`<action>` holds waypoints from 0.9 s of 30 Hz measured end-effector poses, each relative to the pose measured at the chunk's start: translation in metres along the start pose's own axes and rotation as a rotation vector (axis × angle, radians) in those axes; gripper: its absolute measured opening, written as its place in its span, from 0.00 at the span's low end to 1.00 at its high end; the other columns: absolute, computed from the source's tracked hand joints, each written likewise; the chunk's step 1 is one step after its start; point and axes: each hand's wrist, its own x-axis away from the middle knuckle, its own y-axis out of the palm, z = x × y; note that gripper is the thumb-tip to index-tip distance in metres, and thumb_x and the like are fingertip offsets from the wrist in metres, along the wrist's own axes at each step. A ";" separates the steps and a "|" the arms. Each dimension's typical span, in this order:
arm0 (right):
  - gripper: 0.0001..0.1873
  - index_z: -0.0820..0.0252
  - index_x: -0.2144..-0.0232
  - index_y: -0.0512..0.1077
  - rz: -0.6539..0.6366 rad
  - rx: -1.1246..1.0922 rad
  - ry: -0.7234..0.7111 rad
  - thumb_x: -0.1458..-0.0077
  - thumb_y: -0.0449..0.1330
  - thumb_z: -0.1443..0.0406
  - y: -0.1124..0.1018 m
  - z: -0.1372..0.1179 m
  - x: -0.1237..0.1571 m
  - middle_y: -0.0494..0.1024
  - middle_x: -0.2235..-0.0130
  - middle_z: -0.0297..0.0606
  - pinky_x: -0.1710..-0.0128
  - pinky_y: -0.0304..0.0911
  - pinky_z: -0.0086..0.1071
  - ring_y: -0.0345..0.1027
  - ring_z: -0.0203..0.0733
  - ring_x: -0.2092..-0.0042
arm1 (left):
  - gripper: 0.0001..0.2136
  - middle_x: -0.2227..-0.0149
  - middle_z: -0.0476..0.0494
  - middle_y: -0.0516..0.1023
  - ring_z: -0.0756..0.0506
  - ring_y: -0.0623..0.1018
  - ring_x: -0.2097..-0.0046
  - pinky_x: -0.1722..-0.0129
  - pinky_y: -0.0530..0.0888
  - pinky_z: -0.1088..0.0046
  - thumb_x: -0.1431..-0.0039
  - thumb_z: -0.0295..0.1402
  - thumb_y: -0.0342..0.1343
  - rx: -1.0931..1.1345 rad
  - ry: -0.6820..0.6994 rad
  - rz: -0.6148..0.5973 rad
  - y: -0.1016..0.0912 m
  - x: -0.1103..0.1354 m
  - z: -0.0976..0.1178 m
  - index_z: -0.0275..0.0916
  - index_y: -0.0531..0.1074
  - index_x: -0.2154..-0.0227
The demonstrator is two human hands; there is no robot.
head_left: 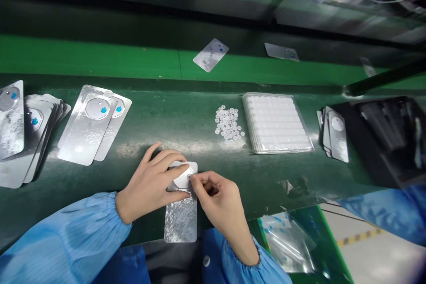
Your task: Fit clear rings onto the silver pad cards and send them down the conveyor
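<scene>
A silver panel shaped like a phone back lies at the table's front edge, with a pale, round-cornered camera-like area near its far end. My left hand rests on that far end, its fingers spread around the pale area. At the right side of the same area, the thumb and index finger of my right hand are pinched together. A small dark spot shows by the fingertips; whatever they hold is too small to make out. Beyond my hands lies a pile of small clear round discs.
Silver panels with blue marks lie in a stack and an overlapping group at left. A clear tray of white rows, more panels and a black bin stand right. Another person's blue sleeve enters at right.
</scene>
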 end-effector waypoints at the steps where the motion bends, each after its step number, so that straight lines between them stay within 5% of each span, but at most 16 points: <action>1: 0.18 0.59 0.71 0.77 0.003 0.005 0.002 0.38 0.60 0.53 0.000 0.000 0.000 0.77 0.76 0.35 0.77 0.59 0.29 0.66 0.37 0.78 | 0.22 0.49 0.42 0.78 0.38 0.74 0.42 0.30 0.49 0.50 0.43 0.42 0.70 0.002 0.001 0.001 0.000 0.000 0.000 0.41 0.75 0.48; 27: 0.19 0.62 0.75 0.76 -0.111 -0.034 0.052 0.41 0.62 0.53 -0.010 -0.008 -0.010 0.76 0.77 0.36 0.76 0.60 0.29 0.67 0.38 0.76 | 0.23 0.47 0.43 0.78 0.38 0.73 0.40 0.29 0.49 0.49 0.43 0.42 0.70 0.006 -0.009 -0.008 0.001 0.000 0.001 0.41 0.74 0.47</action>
